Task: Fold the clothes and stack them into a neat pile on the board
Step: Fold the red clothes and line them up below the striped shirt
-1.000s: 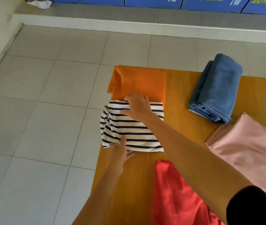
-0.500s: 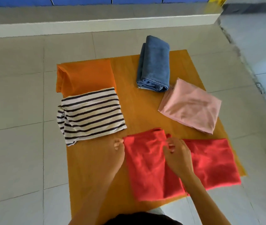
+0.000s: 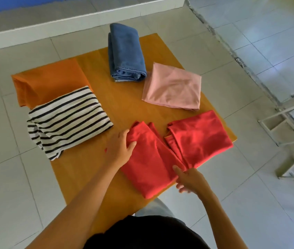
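Both hands have left the striped top and moved to the red garment (image 3: 149,159), low centre of the frame, so its fold is beginning. The left hand (image 3: 120,150) grips its upper-left edge; the right hand (image 3: 189,180) pinches the lower-right edge. On the board (image 3: 124,103) the striped top (image 3: 69,119) overlaps the orange garment (image 3: 49,78), left.

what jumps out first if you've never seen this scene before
The bright red garment at the near edge of the orange-brown board draws the eye first, with the left hand gripping its left edge and the right hand at its near edge. Next comes the black-and-white striped top at left, overlapping an orange cloth.
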The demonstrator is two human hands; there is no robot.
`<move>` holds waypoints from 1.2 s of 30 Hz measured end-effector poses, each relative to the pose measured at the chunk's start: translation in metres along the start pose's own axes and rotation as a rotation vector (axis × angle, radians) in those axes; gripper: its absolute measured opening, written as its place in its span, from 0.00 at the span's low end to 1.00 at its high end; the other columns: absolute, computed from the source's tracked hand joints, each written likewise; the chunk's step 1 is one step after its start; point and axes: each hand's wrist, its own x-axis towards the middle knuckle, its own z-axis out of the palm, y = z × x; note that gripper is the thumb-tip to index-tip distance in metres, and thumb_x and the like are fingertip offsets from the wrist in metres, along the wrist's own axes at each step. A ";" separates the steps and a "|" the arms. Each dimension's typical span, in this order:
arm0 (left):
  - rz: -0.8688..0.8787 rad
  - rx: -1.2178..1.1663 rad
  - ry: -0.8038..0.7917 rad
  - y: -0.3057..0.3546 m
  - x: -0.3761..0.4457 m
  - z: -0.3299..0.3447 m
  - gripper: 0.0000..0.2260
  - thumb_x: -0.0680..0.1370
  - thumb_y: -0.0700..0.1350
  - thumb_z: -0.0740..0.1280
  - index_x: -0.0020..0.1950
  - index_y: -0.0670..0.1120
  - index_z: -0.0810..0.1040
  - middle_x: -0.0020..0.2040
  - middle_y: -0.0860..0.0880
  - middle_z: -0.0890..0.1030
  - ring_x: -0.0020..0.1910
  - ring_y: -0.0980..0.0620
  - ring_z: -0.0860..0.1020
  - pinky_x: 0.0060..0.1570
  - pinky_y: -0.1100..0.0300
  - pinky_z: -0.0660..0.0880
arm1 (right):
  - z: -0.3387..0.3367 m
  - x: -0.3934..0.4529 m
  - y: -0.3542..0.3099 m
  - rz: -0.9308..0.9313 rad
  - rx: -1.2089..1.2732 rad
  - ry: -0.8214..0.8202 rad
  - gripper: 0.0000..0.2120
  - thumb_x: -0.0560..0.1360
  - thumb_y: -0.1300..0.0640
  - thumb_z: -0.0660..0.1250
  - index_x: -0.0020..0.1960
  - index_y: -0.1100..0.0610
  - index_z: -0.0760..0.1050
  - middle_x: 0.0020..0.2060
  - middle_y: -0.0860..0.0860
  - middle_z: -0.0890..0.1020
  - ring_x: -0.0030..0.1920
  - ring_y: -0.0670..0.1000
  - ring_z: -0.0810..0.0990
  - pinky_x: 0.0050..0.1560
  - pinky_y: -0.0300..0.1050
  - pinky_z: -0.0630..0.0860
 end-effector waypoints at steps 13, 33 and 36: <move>-0.815 -1.002 0.173 -0.062 -0.139 -0.023 0.43 0.64 0.69 0.72 0.73 0.51 0.68 0.64 0.49 0.77 0.59 0.45 0.78 0.62 0.47 0.75 | 0.088 -0.002 -0.100 -0.368 0.244 0.084 0.20 0.75 0.43 0.71 0.59 0.53 0.71 0.49 0.50 0.80 0.49 0.52 0.80 0.48 0.51 0.78; -0.762 -0.502 0.368 -0.103 -0.126 -0.077 0.28 0.77 0.60 0.64 0.71 0.45 0.68 0.64 0.43 0.77 0.61 0.40 0.77 0.60 0.45 0.75 | 0.132 0.042 -0.193 -0.504 -0.015 -0.025 0.24 0.75 0.41 0.69 0.58 0.60 0.80 0.50 0.56 0.84 0.51 0.58 0.82 0.48 0.50 0.79; -0.845 -0.541 0.432 -0.100 -0.130 -0.078 0.26 0.76 0.57 0.67 0.67 0.42 0.67 0.62 0.41 0.76 0.54 0.42 0.76 0.54 0.47 0.76 | 0.121 0.035 -0.191 -0.506 -0.051 -0.096 0.21 0.76 0.43 0.68 0.57 0.60 0.78 0.48 0.53 0.82 0.49 0.55 0.81 0.44 0.50 0.78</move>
